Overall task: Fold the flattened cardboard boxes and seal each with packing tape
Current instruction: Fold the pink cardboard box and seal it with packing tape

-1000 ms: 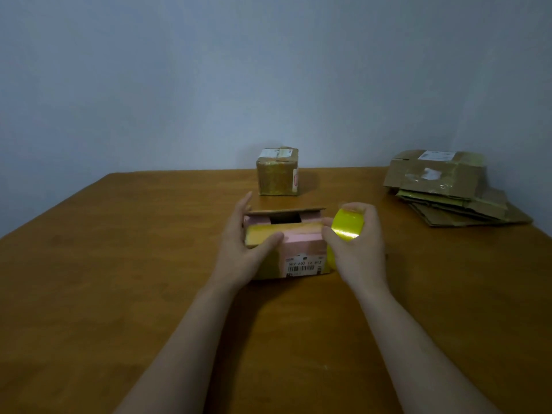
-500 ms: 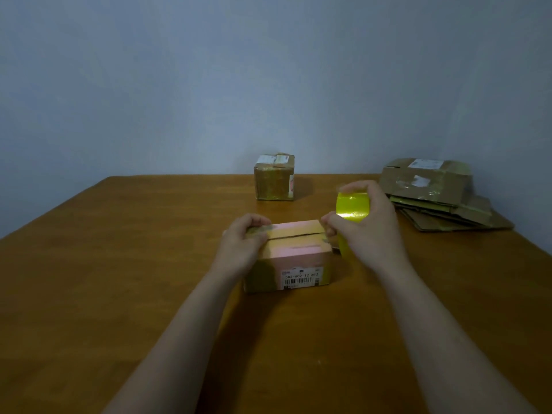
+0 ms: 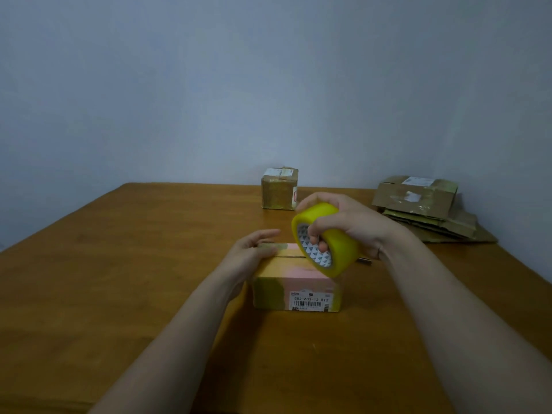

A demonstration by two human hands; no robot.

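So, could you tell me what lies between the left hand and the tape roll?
Between left hand and tape roll, the head view shows only the pink top of the box.

1. A brown wooden table (image 3: 119,294) fills the lower half of the view, and its far edge meets a pale wall (image 3: 209,100).
2. Near its middle stands a folded cardboard box (image 3: 277,291), pink and yellow-brown, with a white barcode label (image 3: 309,301) on its near side.
3. Near the far edge, well apart from it, stands a smaller taped box (image 3: 279,192).
4. At the far right lies a stack of flattened cardboard boxes (image 3: 418,204).
5. Just right of the middle box lies a small dark object (image 3: 366,260), too hidden to identify.
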